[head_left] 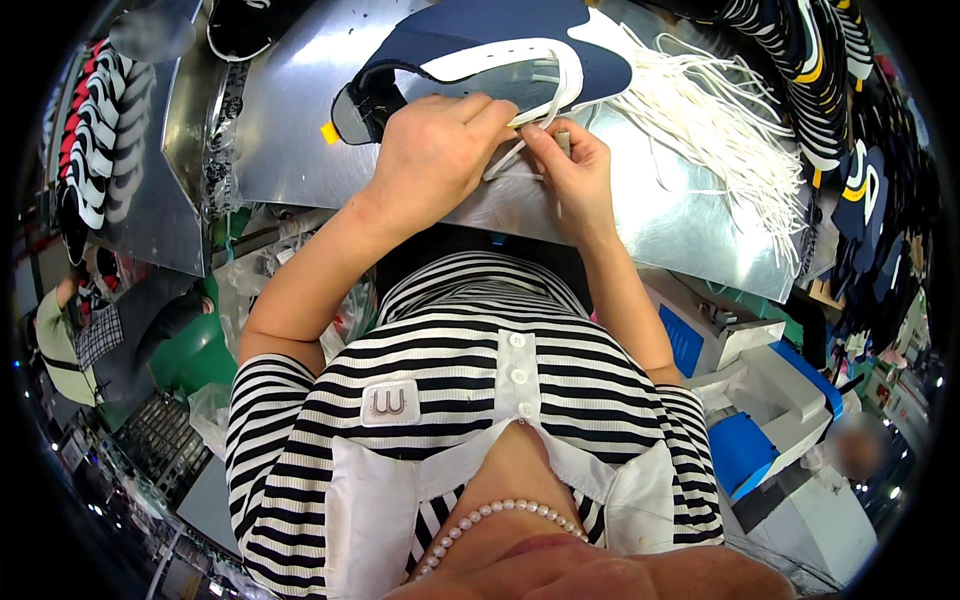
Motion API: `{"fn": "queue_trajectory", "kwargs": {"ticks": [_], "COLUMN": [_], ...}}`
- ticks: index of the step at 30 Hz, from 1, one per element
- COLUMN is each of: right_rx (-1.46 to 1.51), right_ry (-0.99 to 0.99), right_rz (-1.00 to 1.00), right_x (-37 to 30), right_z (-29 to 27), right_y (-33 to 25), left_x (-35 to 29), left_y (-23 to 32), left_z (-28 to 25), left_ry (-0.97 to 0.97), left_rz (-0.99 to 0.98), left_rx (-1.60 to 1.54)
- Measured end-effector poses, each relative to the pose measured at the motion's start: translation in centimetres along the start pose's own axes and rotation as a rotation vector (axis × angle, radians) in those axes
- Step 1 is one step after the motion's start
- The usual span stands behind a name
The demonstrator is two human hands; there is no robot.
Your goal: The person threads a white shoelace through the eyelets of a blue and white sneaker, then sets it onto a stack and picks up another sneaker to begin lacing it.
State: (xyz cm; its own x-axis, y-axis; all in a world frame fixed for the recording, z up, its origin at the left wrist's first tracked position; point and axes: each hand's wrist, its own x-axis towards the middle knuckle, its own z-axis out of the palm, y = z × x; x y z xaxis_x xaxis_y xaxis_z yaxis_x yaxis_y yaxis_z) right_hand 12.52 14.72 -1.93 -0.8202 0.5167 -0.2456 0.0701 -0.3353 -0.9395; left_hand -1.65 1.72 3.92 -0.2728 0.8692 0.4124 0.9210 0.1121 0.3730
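Observation:
A navy shoe upper [480, 28] with a white eyelet strip and dark lining lies on the metal table in front of me. My left hand [436, 150] is closed on the near edge of the upper, its fingertips bunched at the eyelet strip. Close beside it, my right hand [574, 172] pinches a white shoelace [510, 157] between thumb and forefinger. The lace passes by the strip's end, and my fingers partly hide where it runs. A yellow tab [330, 132] sticks out at the upper's left end.
A heap of loose white laces [705, 115] spreads over the metal table [285, 150] on the right. Stacked uppers [815, 90] stand beyond it, and red, white and black shoe parts [95, 140] line the far left. A white and blue machine [745, 400] sits at lower right. Another person [70, 340] is at left.

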Motion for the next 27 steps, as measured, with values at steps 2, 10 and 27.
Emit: {"fn": "queue_trajectory", "kwargs": {"ticks": [2,10,27], "right_rx": [0.055,-0.807,-0.474], "right_ry": [0.005,-0.327,0.096], "right_rz": [-0.054,-0.035,-0.337], "right_x": [-0.7,-11.0,1.2], "right_z": [0.9,-3.9,-2.2], "right_y": [-0.6,0.0,-3.1], "left_x": [0.4,4.8,1.2], "left_y": [-0.1,-0.9,1.4], "left_z": [-0.6,-8.5,-0.3], "left_ry": [0.038,0.273,-0.388], "left_rz": [-0.001,-0.371,-0.078], "left_rx": [-0.008,-0.415,-0.049]}}
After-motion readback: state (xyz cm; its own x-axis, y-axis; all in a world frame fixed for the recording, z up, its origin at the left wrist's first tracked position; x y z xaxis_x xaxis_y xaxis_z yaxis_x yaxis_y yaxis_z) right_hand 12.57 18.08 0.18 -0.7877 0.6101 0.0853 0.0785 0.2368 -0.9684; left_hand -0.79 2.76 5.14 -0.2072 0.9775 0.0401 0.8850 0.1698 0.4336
